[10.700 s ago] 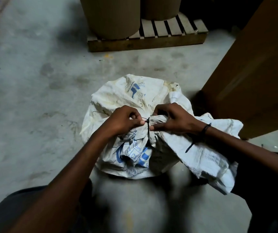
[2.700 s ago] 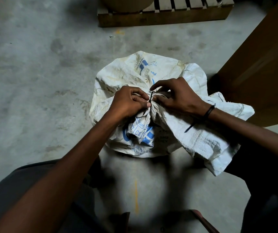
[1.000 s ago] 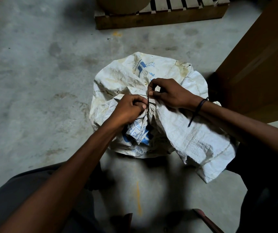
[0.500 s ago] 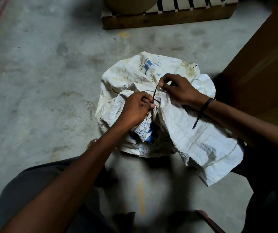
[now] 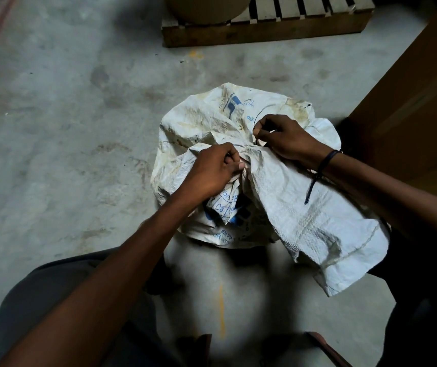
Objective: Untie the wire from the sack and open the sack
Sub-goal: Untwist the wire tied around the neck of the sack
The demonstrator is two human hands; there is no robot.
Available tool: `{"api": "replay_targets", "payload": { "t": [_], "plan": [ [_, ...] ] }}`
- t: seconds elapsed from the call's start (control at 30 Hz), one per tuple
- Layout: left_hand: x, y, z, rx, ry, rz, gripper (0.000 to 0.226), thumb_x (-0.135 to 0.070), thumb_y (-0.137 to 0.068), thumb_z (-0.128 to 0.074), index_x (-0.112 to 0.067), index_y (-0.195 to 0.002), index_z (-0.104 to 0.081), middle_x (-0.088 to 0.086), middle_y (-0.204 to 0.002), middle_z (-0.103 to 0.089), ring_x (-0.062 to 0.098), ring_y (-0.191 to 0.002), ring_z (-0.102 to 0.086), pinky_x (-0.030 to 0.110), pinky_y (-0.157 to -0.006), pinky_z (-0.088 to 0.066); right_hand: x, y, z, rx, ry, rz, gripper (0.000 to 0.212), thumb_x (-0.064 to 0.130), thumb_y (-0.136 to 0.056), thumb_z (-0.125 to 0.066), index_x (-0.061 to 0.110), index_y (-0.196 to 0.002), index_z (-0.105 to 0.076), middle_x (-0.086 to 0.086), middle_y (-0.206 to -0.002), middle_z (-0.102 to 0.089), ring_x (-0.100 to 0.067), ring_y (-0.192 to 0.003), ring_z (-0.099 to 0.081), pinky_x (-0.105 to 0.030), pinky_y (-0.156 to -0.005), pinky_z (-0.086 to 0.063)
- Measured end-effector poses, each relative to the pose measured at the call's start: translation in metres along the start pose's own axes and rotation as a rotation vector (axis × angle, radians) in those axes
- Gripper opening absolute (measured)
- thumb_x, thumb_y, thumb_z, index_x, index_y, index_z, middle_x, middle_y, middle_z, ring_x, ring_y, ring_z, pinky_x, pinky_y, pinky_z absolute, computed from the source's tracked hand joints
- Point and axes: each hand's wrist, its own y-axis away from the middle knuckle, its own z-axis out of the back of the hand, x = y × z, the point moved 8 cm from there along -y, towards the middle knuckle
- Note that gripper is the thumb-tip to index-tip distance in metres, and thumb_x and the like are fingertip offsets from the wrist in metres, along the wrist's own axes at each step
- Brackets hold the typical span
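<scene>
A white woven sack (image 5: 199, 123) with blue print stands on the concrete floor between my knees. Its gathered neck lies toward me, and a long flap (image 5: 318, 229) of it drapes to the right. My left hand (image 5: 212, 173) grips the bunched neck fabric. My right hand (image 5: 283, 139) pinches a thin dark wire (image 5: 258, 117), which curves up in a loop above my fingers. The wire's lower end runs down to the neck, where it is hidden between my hands.
A wooden pallet (image 5: 265, 33) with a brown drum (image 5: 206, 9) on it stands at the back. A large brown carton (image 5: 410, 107) rises close on the right of the sack. Bare concrete floor (image 5: 66, 128) spreads to the left.
My right hand has drawn the wire up and away from the neck, and a longer curved length of it now shows. My left hand has kept its grip on the neck.
</scene>
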Motion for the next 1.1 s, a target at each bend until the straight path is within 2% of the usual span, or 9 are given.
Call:
{"api": "replay_targets", "payload": {
  "t": [0.13, 0.23, 0.33, 0.53, 0.7, 0.77, 0.9, 1.0, 1.1],
  "plan": [
    [-0.014, 0.008, 0.009, -0.065, -0.037, -0.125, 0.009, -0.022, -0.097, -0.064, -0.015, -0.093, -0.06, -0.005, -0.076, -0.065, 0.009, -0.067, -0.058, 0.029, -0.064, -0.043, 0.008, 0.002, 0.005, 0.037, 0.11, 0.033, 0.006, 0.015, -0.095, -0.071, 0.017, -0.09, -0.073, 0.01, -0.081, -0.071, 0.007, -0.075, -0.064, -0.013, -0.077, -0.043],
    [-0.011, 0.009, 0.013, -0.128, 0.049, -0.096, 0.008, -0.018, -0.098, -0.06, -0.014, -0.092, -0.058, 0.005, -0.073, -0.07, 0.022, -0.07, -0.068, 0.038, -0.066, -0.053, 0.01, 0.004, 0.006, 0.034, 0.167, 0.031, 0.009, 0.026, -0.094, -0.075, 0.024, -0.084, -0.073, 0.009, -0.079, -0.071, 0.004, -0.072, -0.06, -0.014, -0.072, -0.041],
    [-0.005, 0.006, 0.013, -0.171, 0.136, -0.049, 0.008, -0.016, -0.101, -0.058, -0.01, -0.094, -0.057, 0.009, -0.076, -0.071, 0.02, -0.071, -0.073, 0.045, -0.069, -0.061, 0.007, 0.003, 0.01, 0.037, 0.173, 0.001, 0.014, 0.037, -0.094, -0.074, 0.031, -0.081, -0.073, 0.001, -0.086, -0.077, -0.008, -0.081, -0.064, -0.028, -0.08, -0.048],
    [-0.009, 0.006, 0.032, -0.292, 0.283, -0.067, 0.01, -0.014, -0.101, -0.062, -0.014, -0.092, -0.056, 0.006, -0.079, -0.069, 0.015, -0.072, -0.076, 0.03, -0.061, -0.062, 0.02, 0.013, 0.027, -0.021, 0.226, 0.047, 0.027, 0.035, -0.098, -0.069, 0.017, -0.083, -0.081, -0.005, -0.081, -0.077, -0.016, -0.077, -0.065, -0.033, -0.075, -0.047],
    [-0.008, 0.009, 0.05, -0.368, 0.413, -0.083, 0.008, -0.012, -0.101, -0.058, -0.008, -0.095, -0.055, 0.006, -0.077, -0.069, 0.016, -0.072, -0.073, 0.027, -0.062, -0.056, 0.034, 0.028, 0.028, 0.006, 0.239, 0.144, 0.025, 0.034, -0.097, -0.071, 0.013, -0.089, -0.082, -0.003, -0.085, -0.08, -0.022, -0.089, -0.074, -0.039, -0.084, -0.054],
    [-0.013, 0.015, 0.055, -0.401, 0.433, -0.111, 0.006, -0.01, -0.102, -0.056, -0.007, -0.098, -0.053, 0.006, -0.077, -0.068, 0.016, -0.071, -0.072, 0.028, -0.068, -0.058, 0.044, 0.037, 0.026, 0.013, 0.232, 0.2, 0.021, 0.032, -0.096, -0.073, 0.014, -0.094, -0.082, -0.001, -0.09, -0.081, -0.016, -0.09, -0.075, -0.034, -0.085, -0.055],
    [-0.023, 0.029, 0.066, -0.469, 0.528, -0.183, 0.006, -0.01, -0.103, -0.054, -0.006, -0.101, -0.05, 0.014, -0.082, -0.064, 0.023, -0.073, -0.07, 0.037, -0.076, -0.061, 0.068, 0.059, 0.015, 0.042, 0.138, 0.284, 0.023, 0.033, -0.094, -0.076, 0.017, -0.109, -0.08, 0.005, -0.102, -0.08, -0.003, -0.097, -0.074, -0.005, -0.076, -0.049],
    [-0.028, 0.044, 0.076, -0.533, 0.568, -0.207, 0.007, -0.011, -0.104, -0.054, -0.007, -0.101, -0.048, 0.025, -0.086, -0.063, 0.033, -0.076, -0.072, 0.041, -0.076, -0.062, 0.083, 0.079, -0.008, 0.083, 0.107, 0.35, 0.031, 0.029, -0.093, -0.077, 0.015, -0.121, -0.074, 0.007, -0.115, -0.077, 0.004, -0.098, -0.072, -0.002, -0.072, -0.046],
    [-0.03, 0.064, 0.084, -0.57, 0.598, -0.221, 0.007, -0.01, -0.104, -0.055, -0.007, -0.102, -0.049, 0.018, -0.086, -0.063, 0.025, -0.073, -0.071, 0.037, -0.075, -0.061, 0.097, 0.098, -0.016, 0.008, 0.068, 0.444, 0.019, 0.014, -0.095, -0.074, 0.009, -0.113, -0.074, 0.003, -0.107, -0.077, 0.012, -0.087, -0.067, -0.004, -0.07, -0.045]
  ]
}}
